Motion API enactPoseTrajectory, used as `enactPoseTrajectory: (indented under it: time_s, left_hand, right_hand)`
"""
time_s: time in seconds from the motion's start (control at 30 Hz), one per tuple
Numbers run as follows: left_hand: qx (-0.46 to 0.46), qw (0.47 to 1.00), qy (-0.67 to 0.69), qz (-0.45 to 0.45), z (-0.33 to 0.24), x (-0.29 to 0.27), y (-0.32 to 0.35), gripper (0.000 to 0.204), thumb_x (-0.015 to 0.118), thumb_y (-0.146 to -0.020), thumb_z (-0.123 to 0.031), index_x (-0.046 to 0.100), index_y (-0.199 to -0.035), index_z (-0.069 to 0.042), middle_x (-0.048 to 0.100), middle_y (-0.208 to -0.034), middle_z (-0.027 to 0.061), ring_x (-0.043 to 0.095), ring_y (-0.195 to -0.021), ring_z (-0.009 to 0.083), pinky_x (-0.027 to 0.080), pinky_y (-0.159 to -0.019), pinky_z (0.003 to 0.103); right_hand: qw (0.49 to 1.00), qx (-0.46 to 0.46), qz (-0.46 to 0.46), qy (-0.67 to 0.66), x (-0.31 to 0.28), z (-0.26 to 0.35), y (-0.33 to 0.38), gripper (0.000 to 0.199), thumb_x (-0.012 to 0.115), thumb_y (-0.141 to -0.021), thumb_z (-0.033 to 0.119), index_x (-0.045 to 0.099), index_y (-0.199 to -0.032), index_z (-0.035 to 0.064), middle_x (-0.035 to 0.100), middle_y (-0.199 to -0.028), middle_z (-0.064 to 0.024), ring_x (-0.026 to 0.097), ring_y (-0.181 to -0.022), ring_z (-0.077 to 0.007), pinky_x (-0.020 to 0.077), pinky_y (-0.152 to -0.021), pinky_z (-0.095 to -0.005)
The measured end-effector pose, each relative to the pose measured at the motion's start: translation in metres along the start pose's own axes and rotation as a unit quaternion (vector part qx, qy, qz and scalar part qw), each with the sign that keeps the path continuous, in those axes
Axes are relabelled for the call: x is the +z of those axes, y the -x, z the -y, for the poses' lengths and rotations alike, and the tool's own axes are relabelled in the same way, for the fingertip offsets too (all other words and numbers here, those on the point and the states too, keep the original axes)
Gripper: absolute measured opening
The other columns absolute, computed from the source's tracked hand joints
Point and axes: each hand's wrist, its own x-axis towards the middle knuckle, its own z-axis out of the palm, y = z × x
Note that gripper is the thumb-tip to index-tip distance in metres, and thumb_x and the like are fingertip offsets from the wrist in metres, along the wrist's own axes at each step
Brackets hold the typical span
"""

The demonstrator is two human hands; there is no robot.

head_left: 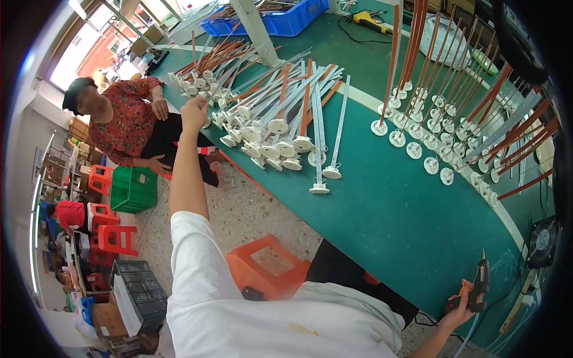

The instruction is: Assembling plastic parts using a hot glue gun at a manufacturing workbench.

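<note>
My left arm stretches out over the far left of the green table, and my left hand (194,113) is closed at the edge of a pile of strips (292,101). These are long, thin grey and brown strips with round white bases (277,126). What its fingers pinch is too small to make out; a grey strip runs close to them. In my right hand (458,307), at the lower right, is a hot glue gun (479,286), its nozzle pointing up. My fingers wrap its handle. Bases in the pile mostly face the table's near edge.
Many brown strips (422,65) stand upright on white bases at the right. A blue crate (280,22) and a yellow-handled tool (370,21) lie at the back. A small fan (542,241) sits far right. A seated person (128,113) is beyond the left edge; a red stool (259,271) stands below.
</note>
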Motion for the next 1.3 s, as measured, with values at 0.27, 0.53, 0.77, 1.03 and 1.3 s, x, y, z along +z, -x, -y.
enactPoseTrajectory:
  time_s: [0.27,0.53,0.77,1.03,1.3]
  left_hand:
    - [0.014,0.998,0.036,-0.053,0.006,-0.039,-0.001,0.034,0.073,-0.081,-0.023,0.070,-0.110,-0.006,0.074,-0.100,0.0134,0.073,-0.084,0.0269,0.056,-0.079,0.037]
    - [0.285,0.958,-0.034,-0.009,-0.278,-0.061,0.092,0.021,0.073,-0.082,-0.023,0.070,-0.080,-0.002,0.068,-0.075,0.0135,0.067,-0.074,0.0309,0.052,-0.067,0.040]
    - [0.265,0.930,-0.230,0.108,-0.339,-0.020,0.110,0.037,0.070,-0.083,-0.043,0.073,-0.075,-0.007,0.069,-0.076,0.0137,0.067,-0.077,0.0340,0.051,-0.074,0.048]
    - [0.285,0.885,-0.275,0.244,-0.379,0.003,0.146,0.043,0.063,-0.088,-0.046,0.073,-0.083,-0.004,0.071,-0.086,0.0172,0.069,-0.085,0.0347,0.053,-0.078,0.047]
    - [0.177,0.947,-0.189,0.191,-0.361,0.025,0.142,0.028,0.068,-0.081,-0.030,0.073,-0.082,-0.003,0.071,-0.077,0.0165,0.070,-0.078,0.0344,0.057,-0.074,0.044]
  right_hand:
    - [0.999,-0.011,0.008,-0.045,0.003,0.006,0.001,0.031,0.055,-0.097,0.013,0.056,-0.124,-0.0024,0.066,-0.109,-0.0120,0.063,-0.093,-0.0147,0.0480,-0.051,-0.0231]
    - [0.997,-0.007,0.001,-0.076,0.007,0.010,0.004,0.024,0.057,-0.095,0.010,0.061,-0.116,-0.0022,0.068,-0.108,-0.0106,0.062,-0.084,-0.0110,0.0458,-0.052,-0.0236]
    - [0.994,-0.001,0.005,-0.105,0.009,0.017,0.006,0.020,0.060,-0.095,0.011,0.065,-0.112,0.0001,0.068,-0.109,-0.0103,0.062,-0.089,-0.0123,0.0467,-0.053,-0.0248]
    - [0.988,0.012,0.010,-0.155,0.008,0.019,0.010,0.021,0.060,-0.094,0.009,0.063,-0.113,-0.0012,0.068,-0.108,-0.0119,0.063,-0.089,-0.0128,0.0476,-0.054,-0.0249]
    - [0.983,-0.006,0.021,-0.183,0.006,0.020,0.009,0.026,0.058,-0.094,0.007,0.061,-0.118,-0.0036,0.068,-0.109,-0.0133,0.062,-0.088,-0.0130,0.0479,-0.055,-0.0254]
